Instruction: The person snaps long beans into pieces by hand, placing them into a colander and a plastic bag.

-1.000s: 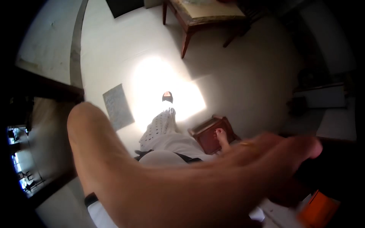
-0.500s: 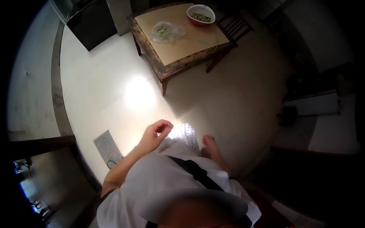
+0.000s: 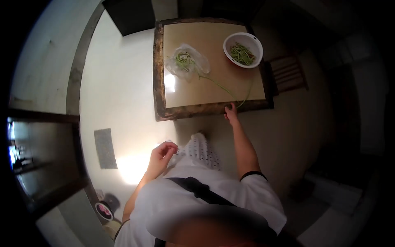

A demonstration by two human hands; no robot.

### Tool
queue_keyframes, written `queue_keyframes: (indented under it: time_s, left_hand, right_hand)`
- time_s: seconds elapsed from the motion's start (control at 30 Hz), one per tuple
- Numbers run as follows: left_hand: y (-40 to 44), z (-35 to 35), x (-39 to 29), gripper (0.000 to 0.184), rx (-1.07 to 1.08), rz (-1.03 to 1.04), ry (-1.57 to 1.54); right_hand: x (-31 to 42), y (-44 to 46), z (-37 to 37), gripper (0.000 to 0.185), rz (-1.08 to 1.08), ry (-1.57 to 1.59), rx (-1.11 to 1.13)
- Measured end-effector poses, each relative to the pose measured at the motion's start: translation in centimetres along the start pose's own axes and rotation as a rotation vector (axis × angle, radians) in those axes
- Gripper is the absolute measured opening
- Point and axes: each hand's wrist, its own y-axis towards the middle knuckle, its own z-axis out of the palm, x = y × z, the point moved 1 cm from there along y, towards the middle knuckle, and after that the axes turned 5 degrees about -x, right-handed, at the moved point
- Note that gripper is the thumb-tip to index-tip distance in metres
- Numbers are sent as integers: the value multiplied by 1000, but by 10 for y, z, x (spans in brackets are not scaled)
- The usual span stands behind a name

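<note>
In the head view my right hand (image 3: pixel 231 114) reaches out to the front edge of the table (image 3: pixel 205 109). Its fingers are apart, close beside the end of a long green stem (image 3: pixel 222 87); contact is hard to make out. That stem runs across the tabletop to a clear plastic bag (image 3: pixel 200 61) with cut green pieces (image 3: pixel 184 61) in it. Further right stands a white basket (image 3: pixel 256 40) holding more green pieces (image 3: pixel 241 54). My left hand (image 3: pixel 161 157) hangs in front of my body, loosely curled, thumb apart from the fingers, nothing visible in it.
A wooden chair (image 3: pixel 288 74) stands at the table's right side. On the floor to the left lies a grey mat (image 3: pixel 105 148). A dark box-like object (image 3: pixel 131 16) is behind the table's left corner, and a small bin (image 3: pixel 104 210) sits at lower left.
I have come closer to the table, which now sits lower and squarer in view. My right hand has stretched forward from my side to the table edge. My left hand stays near my body.
</note>
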Motion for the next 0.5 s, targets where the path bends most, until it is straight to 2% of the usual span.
queue_keyframes:
  time_s: [0.03, 0.07, 0.13, 0.17, 0.3, 0.33, 0.37, 0.4, 0.47, 0.5]
  left_hand:
    - [4, 11, -3, 10, 6, 3, 16]
    - [8, 20, -7, 10, 16, 8, 32]
    - [17, 37, -14, 9, -36, -35, 20]
    - [23, 44, -13, 8, -49, -16, 14]
    - [54, 51, -15, 11, -42, 59, 128]
    - [62, 53, -19, 11, -47, 57, 123]
    - [71, 58, -27, 12, -48, 154, 207]
    - [80, 62, -35, 13, -45, 250, 290]
    - [98, 69, -56, 15, 7, 252, 332]
    - [107, 74, -68, 16, 59, 254, 381]
  right_hand:
    - [-2, 16, -3, 33, 67, 28, 58]
    - [-5, 29, -3, 33, 64, 8, 83]
    - [-15, 52, -7, 22, 69, 5, 5]
    - [-13, 54, -14, 22, 62, -4, 22]
    - [20, 28, -46, 14, -201, 151, -204]
    - [37, 13, -54, 13, -295, 195, -212]
    - [55, -5, -62, 12, -389, 240, -219]
    - [69, -22, -66, 12, -390, 233, -219]
    - [103, -62, -66, 15, -714, 302, -155]
    - [124, -89, -66, 15, -728, 295, -160]
